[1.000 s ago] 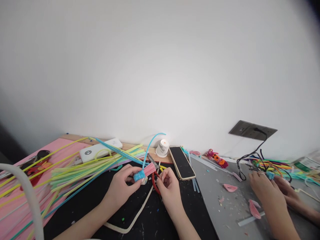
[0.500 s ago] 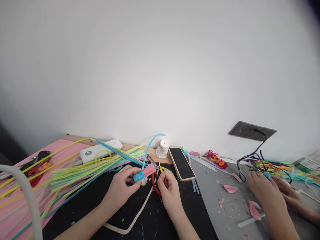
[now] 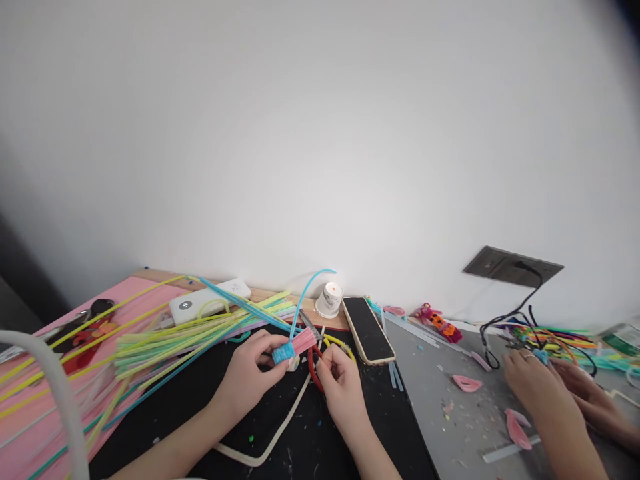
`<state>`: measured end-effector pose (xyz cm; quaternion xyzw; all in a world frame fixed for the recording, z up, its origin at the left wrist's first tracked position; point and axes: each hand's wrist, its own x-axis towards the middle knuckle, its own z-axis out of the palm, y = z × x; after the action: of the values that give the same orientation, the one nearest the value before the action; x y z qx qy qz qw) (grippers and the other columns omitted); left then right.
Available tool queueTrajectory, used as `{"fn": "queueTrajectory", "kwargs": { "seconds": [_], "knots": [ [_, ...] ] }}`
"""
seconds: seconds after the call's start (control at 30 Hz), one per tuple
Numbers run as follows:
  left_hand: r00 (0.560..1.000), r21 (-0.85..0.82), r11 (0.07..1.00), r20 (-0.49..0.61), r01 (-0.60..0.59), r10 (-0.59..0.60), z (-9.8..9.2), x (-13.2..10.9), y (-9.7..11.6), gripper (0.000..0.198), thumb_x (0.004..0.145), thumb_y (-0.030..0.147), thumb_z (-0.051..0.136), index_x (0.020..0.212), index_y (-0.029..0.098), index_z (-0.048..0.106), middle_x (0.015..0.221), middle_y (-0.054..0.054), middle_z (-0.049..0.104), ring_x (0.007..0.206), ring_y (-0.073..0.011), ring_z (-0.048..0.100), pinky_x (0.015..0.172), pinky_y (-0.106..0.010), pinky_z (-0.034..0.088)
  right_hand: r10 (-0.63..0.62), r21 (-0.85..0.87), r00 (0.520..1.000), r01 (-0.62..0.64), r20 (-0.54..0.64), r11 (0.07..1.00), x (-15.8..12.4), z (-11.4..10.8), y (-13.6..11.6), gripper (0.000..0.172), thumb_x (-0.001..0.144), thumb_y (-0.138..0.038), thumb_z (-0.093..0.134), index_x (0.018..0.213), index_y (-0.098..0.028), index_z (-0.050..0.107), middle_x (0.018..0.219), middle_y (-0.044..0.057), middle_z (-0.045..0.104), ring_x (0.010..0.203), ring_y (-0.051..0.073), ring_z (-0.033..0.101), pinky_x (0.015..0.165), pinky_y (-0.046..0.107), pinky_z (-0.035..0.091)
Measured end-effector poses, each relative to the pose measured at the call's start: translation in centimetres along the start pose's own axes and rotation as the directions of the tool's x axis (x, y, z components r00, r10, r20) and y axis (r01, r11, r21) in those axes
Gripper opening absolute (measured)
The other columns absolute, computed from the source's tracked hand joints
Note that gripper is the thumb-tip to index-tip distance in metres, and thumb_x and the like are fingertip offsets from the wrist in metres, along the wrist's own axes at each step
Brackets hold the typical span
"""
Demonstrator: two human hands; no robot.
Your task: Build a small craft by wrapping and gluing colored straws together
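My left hand [image 3: 254,370] is closed around one end of a short bundle of pink pipe cleaners [image 3: 304,341], wound with a blue pipe cleaner [image 3: 283,353] whose loose end arcs upward. My right hand [image 3: 341,383] is to the right of the bundle, thumb and fingertips pinched together. Whatever those fingers may hold is hidden. Behind them is a red-handled tool [image 3: 315,371] with grey metal jaws, partly covered by the hand, and yellow handles [image 3: 340,345] show beyond. A cream cord [image 3: 289,418] runs over the black mat [image 3: 295,450] below.
Many pastel pipe cleaners [image 3: 165,347] lie at left, by a white power bank [image 3: 207,300]. A paper cup [image 3: 329,299] and a phone [image 3: 369,331] stand and lie behind my hands. At right, a co-worker's hands [image 3: 543,387] work near a wall socket's black cable [image 3: 507,313].
The view has turned slightly left, so everything sits a little further right. Both my hands keep nearly the same pose around the bundle.
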<state>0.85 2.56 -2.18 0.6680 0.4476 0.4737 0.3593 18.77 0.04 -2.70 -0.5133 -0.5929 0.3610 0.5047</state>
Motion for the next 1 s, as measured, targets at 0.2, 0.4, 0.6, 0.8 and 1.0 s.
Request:
{"fn": "queueTrajectory", "kwargs": {
  "seconds": [0.2,0.4,0.6,0.8,1.0],
  "knots": [
    [1.000,0.021,1.000,0.015,-0.002,0.002,-0.1,0.0,0.0,0.018,0.074,0.019,0.061,0.090,0.016,0.068,0.081,-0.001,0.057,0.070,-0.0161,0.063,0.060,-0.027,0.058,0.002,0.006,0.999,-0.001,-0.045,1.000,0.1,0.0,0.4,0.035,0.079,-0.027,0.057,0.058,-0.023,0.029,0.056,-0.007,0.031,0.053,0.011,0.028,0.051,0.023,0.026],
    [1.000,0.018,1.000,0.009,-0.011,0.010,0.0,0.0,-0.3,0.018,0.076,0.020,0.061,0.093,0.017,0.068,0.084,-0.002,0.059,0.077,-0.0174,0.064,0.065,-0.028,0.059,0.017,0.130,0.999,-0.013,-0.035,0.991,0.0,0.2,-0.4,0.015,0.074,-0.022,0.057,0.072,-0.022,0.042,0.066,-0.005,0.039,0.056,0.011,0.035,0.051,0.022,0.029],
    [1.000,0.037,0.999,0.023,-0.018,0.017,-0.1,-0.2,-0.1,0.017,0.076,0.019,0.062,0.091,0.017,0.069,0.086,-0.003,0.060,0.079,-0.0176,0.065,0.066,-0.027,0.059,0.027,0.140,0.999,-0.024,-0.019,0.990,0.0,0.1,-0.9,0.012,0.078,-0.023,0.054,0.070,-0.021,0.044,0.062,-0.006,0.039,0.054,0.011,0.034,0.051,0.022,0.028],
    [0.999,0.016,0.999,0.024,-0.030,0.030,-0.1,-0.2,-0.2,0.018,0.076,0.019,0.063,0.093,0.017,0.069,0.087,-0.003,0.061,0.079,-0.0184,0.064,0.066,-0.027,0.059,-0.018,0.056,1.000,0.018,-0.008,0.998,0.1,-0.2,-0.5,0.021,0.080,-0.025,0.053,0.064,-0.021,0.041,0.058,-0.006,0.036,0.053,0.011,0.032,0.050,0.023,0.026],
    [0.999,0.025,0.999,0.016,-0.038,0.037,-0.1,-0.1,-0.2,0.017,0.078,0.020,0.062,0.093,0.017,0.068,0.089,-0.003,0.060,0.079,-0.0178,0.065,0.067,-0.028,0.059,-0.060,-0.034,0.998,0.060,-0.024,0.998,0.2,-0.4,-0.5,0.029,0.083,-0.028,0.053,0.060,-0.022,0.036,0.056,-0.006,0.033,0.053,0.011,0.031,0.051,0.023,0.025]
  ]
}}
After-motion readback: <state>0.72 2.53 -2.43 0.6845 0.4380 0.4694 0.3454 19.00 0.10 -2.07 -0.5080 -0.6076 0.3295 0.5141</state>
